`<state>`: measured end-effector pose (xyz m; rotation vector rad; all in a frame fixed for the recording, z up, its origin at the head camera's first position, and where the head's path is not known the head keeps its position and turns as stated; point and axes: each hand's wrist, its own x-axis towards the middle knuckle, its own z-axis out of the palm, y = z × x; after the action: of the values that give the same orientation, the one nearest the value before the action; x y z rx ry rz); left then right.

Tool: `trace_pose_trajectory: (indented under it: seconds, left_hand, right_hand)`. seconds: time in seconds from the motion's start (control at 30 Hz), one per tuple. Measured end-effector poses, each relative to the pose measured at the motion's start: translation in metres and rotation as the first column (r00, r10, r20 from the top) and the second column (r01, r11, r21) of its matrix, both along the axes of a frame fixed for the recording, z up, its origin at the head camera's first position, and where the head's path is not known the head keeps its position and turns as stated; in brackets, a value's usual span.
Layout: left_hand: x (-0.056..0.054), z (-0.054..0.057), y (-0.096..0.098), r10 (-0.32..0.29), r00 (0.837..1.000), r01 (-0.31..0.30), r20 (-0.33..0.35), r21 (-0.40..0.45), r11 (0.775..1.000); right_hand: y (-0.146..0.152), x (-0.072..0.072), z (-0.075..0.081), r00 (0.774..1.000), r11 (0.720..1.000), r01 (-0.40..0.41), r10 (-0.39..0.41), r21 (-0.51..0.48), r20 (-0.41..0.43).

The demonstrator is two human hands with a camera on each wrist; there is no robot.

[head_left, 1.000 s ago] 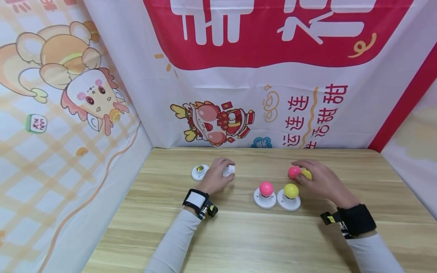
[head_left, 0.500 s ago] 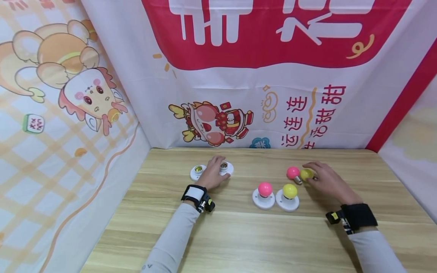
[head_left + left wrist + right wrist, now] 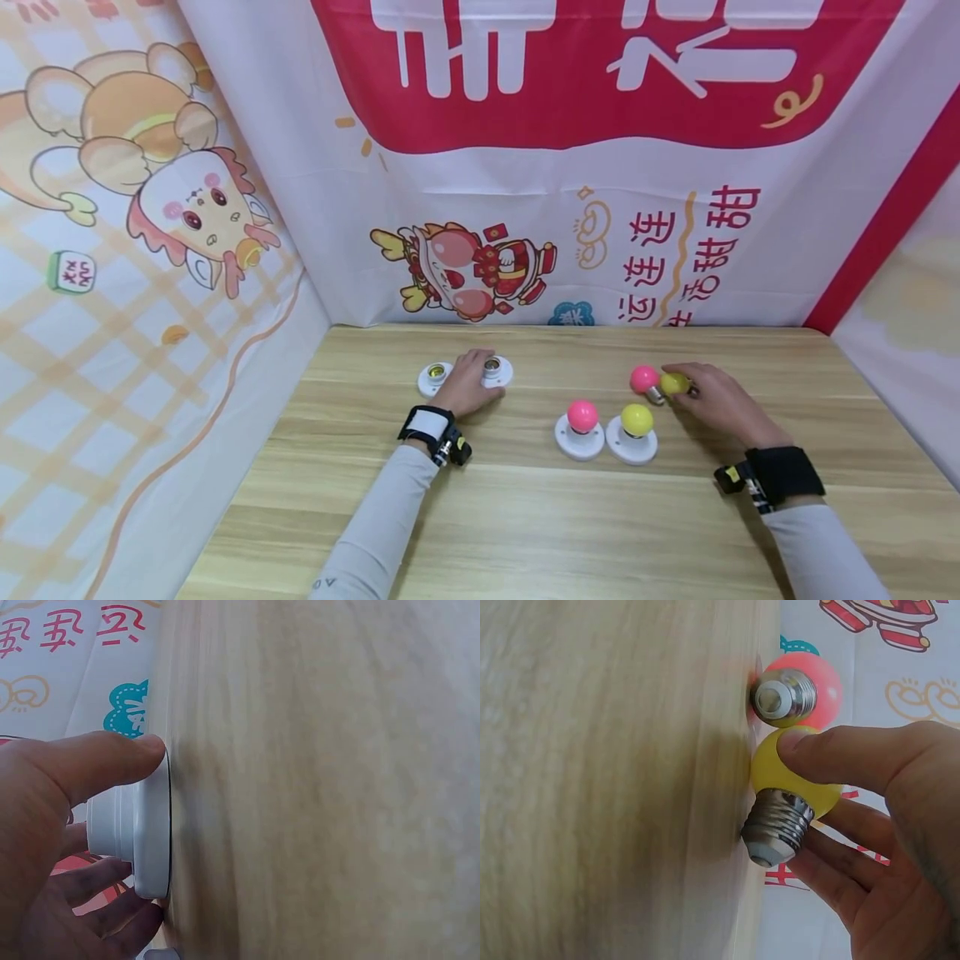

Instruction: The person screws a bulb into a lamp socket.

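Seemingly pinched, the yellow bulb [image 3: 772, 777] lies within the right hand [image 3: 720, 406].

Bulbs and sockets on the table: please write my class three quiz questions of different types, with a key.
1. Multiple choice: what colour is the loose bulb in the right hand? A) pink B) green C) yellow
2. True or false: the socket at the left hand has no bulb in it.
3. How many bulbs are mounted upright?

Key
1. C
2. True
3. Two: the mounted pink bulb and the mounted yellow bulb.
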<state>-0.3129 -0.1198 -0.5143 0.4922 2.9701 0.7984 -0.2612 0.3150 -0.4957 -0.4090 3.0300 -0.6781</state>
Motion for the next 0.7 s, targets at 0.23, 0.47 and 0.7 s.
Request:
trace_pose_trajectory:
  seconds: [0.23,0.47,0.7]
  left_hand:
    - [0.0011,-0.0045,-0.0014,0.006,1.0,-0.006,0.001,0.026,1.0]
    - [0.0047,-0.0015,-0.0016,0.03,0.999,-0.032,0.04,0.046,0.998]
    - [0.0062,0.0005,-0.0023,0.031,0.999,-0.033,0.026,0.056,0.998]
  right_hand:
    - [-0.0009,0.0029,-0.0004,1.0,0.999,0.029,-0.029,-0.023,-0.007]
    - [-0.0011,0.004,-0.0026,0.999,0.999,0.033,-0.033,-0.029,-0.007]
    - [-0.0024,0.0029,-0.0018,0.999,0.998,0.044,-0.043,-0.036,0.004]
